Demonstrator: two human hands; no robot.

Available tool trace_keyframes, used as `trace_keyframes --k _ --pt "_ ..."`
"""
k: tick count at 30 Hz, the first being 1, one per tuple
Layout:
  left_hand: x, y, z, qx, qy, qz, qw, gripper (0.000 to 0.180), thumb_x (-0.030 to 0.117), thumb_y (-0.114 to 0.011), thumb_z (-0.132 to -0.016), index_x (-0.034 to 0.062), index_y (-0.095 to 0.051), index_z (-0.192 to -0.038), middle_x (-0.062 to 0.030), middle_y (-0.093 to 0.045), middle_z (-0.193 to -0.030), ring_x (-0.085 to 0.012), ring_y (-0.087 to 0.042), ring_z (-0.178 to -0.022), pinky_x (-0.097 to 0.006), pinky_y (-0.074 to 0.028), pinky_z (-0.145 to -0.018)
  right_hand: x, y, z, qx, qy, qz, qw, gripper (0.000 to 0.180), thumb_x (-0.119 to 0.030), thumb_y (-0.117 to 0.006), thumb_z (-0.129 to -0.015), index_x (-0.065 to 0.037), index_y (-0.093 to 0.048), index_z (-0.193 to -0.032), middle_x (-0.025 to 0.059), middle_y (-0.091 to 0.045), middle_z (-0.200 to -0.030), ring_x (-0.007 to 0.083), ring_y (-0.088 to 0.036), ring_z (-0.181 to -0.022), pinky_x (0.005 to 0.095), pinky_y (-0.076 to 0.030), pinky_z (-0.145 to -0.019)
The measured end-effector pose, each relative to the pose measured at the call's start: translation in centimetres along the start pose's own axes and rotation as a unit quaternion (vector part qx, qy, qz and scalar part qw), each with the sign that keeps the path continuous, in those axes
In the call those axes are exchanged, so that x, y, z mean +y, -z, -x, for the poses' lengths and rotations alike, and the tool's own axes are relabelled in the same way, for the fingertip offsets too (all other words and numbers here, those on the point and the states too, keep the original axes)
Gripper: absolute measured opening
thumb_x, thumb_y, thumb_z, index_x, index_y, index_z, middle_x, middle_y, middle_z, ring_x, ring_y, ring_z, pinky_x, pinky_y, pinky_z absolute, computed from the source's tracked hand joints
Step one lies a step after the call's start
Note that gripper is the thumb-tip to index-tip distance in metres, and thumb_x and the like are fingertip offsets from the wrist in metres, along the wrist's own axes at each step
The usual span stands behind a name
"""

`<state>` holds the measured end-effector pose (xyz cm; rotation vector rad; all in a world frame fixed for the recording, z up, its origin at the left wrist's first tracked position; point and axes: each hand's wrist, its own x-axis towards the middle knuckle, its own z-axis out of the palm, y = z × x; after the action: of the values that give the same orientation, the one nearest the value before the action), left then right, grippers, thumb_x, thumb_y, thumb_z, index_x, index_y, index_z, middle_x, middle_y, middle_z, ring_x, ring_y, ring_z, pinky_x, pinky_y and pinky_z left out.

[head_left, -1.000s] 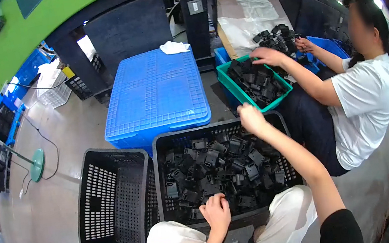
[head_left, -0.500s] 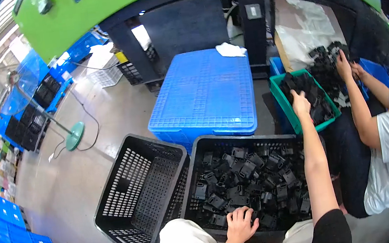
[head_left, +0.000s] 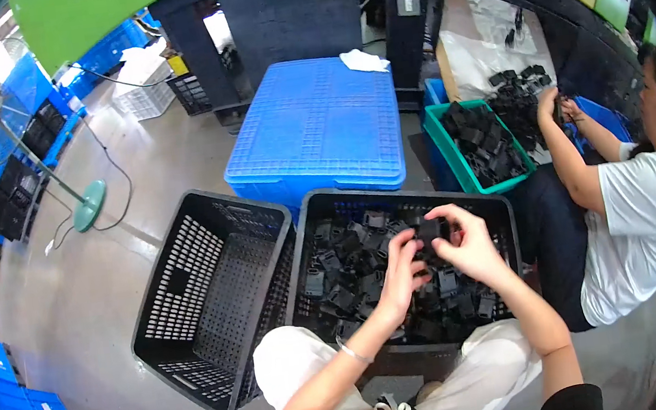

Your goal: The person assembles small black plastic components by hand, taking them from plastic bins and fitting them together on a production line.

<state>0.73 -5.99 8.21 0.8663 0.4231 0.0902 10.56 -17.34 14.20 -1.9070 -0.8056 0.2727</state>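
Note:
A black slotted crate (head_left: 314,207) in front of my knees is full of small black plastic parts (head_left: 343,264). Above it, my left hand (head_left: 399,274) and my right hand (head_left: 468,245) meet, both gripping one black plastic part (head_left: 428,231) between the fingertips. The left hand pinches its left side, the right hand its right side. To the left stands a second black slotted crate (head_left: 209,301) with nothing in it.
A closed blue crate (head_left: 319,128) lies beyond the black crates. A green bin (head_left: 454,161) of black parts sits at the right, beside a seated person in a white shirt (head_left: 633,225) handling parts on a sheet. A fan stand (head_left: 87,210) is at the left.
My right hand came back from the green bin toward the crate of parts. My left hand rose from the crate's near edge, and both hands now hold one black part together.

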Motion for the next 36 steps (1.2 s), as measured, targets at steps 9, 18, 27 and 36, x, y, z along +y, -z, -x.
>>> trace_keyframes --k 9,18,27,36 --pt "1.6 0.0 -1.3 -0.157 0.0 -0.064 0.986 0.043 0.028 -0.058 -0.091 0.0137 -0.04 -0.127 -0.0033 -0.054 -0.11 -0.0128 -0.05 -0.105 -0.034 -0.043 -0.089 -1.2 0.1 2.4 -0.016 -0.114 -0.407 0.906 0.015 -0.018 -0.041 -0.093 -0.01 -0.038 -0.105 0.0022 -0.042 -0.088 0.0031 -0.034 -0.051 0.0168 -0.026 -0.041" --pt "1.8 0.9 1.0 -0.138 -0.25 -0.295 0.912 0.051 -0.003 -0.063 -0.069 0.0075 -0.044 -0.116 -0.0067 -0.055 -0.096 -0.016 -0.056 -0.089 -0.029 -0.046 -0.081 -1.4 0.7 5.6 -0.041 0.053 -0.037 0.997 0.016 -0.01 -0.058 -0.087 -0.001 -0.048 -0.097 0.0095 -0.053 -0.078 0.015 -0.051 -0.061 0.0283 -0.041 -0.054" --pt "2.0 0.5 0.8 -0.095 -0.367 -0.438 0.815 0.047 0.003 -0.072 -0.066 0.007 -0.062 -0.112 -0.0106 -0.046 -0.11 -0.0255 -0.053 -0.099 -0.034 -0.043 -0.088 -0.4 0.4 5.5 0.016 0.173 0.079 0.982 0.016 -0.008 -0.067 -0.081 0.001 -0.06 -0.091 0.0113 -0.057 -0.074 0.023 -0.059 -0.06 0.0339 -0.047 -0.053" --pt "0.5 1.2 0.6 0.001 0.039 0.029 0.999 0.032 0.027 -0.049 -0.097 0.0204 -0.044 -0.128 -0.0014 -0.055 -0.109 -0.0125 -0.057 -0.097 -0.027 -0.05 -0.076 0.0 -0.8 5.5 0.014 0.071 0.039 0.997 0.067 -0.022 -0.084 -0.066 -0.004 -0.052 -0.123 0.0051 -0.052 -0.068 0.0129 -0.049 -0.055 0.0254 -0.042 -0.051"
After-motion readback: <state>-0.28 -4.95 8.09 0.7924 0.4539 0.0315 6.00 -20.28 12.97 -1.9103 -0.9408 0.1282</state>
